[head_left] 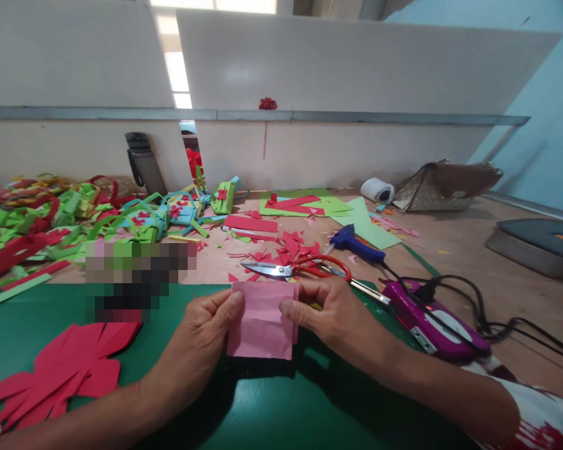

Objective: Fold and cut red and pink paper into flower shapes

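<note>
Red paper petals [70, 369], flat and pointed, overlap at your left; the pink paper [263, 322], a lightly creased near-square, sits at centre, with steel scissors [286, 270] with red handles just beyond, then a blue glue gun [356, 242] and a glossy purple power strip [434, 322]. Beneath your work spreads a smooth green mat [263, 412], with a tan tabletop [455, 250] past it, pale panels [356, 69] behind and a blue wall [544, 137] at right. Your left hand [211, 319] pinches 1 edge, your right hand [321, 306] the opposite edge, holding the pink paper above the mat.
</note>
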Demonstrator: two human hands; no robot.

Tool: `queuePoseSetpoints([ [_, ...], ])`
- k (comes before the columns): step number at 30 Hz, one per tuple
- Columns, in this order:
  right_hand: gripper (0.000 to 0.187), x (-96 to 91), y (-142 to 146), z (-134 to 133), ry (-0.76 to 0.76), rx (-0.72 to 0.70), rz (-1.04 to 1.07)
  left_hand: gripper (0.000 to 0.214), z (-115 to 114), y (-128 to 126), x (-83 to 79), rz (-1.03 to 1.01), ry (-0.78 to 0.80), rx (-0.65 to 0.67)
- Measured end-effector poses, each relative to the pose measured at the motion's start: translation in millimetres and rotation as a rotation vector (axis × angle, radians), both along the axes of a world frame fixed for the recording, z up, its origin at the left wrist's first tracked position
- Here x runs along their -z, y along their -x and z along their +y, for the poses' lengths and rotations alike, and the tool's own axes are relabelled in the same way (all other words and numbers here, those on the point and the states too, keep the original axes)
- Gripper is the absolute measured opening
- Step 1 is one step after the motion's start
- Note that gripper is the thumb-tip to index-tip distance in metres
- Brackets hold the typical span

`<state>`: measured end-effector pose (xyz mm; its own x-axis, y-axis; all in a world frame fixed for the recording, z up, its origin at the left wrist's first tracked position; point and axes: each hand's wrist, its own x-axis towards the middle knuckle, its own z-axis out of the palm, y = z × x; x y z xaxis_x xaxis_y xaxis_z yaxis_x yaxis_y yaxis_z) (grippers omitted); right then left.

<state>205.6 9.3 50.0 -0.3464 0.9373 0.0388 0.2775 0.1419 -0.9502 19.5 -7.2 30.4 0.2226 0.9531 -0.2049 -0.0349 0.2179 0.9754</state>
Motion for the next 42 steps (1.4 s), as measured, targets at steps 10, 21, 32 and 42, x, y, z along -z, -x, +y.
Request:
queuePoseSetpoints([
  [10,0.019,5.3,-1,-2,-0.077,0.057,0.063,0.035,2,-2,-4.1,-0.075,0.018,-0.095],
  [21,0.015,1.8,-2,-1,-0.129,0.006,-0.137,0.041,5,2,7.1,-0.236,0.011,0.033],
  [32,0.014,-13.4,-22,3,-0.625,0.057,-0.487,0.036,10,11,-6.1,0.205,-0.241,-0.11],
  [42,0.019,-16.3,4,4,-0.665,-0.072,-0.522,0.038,-1,1,-3.9,0.2,-0.231,0.098],
])
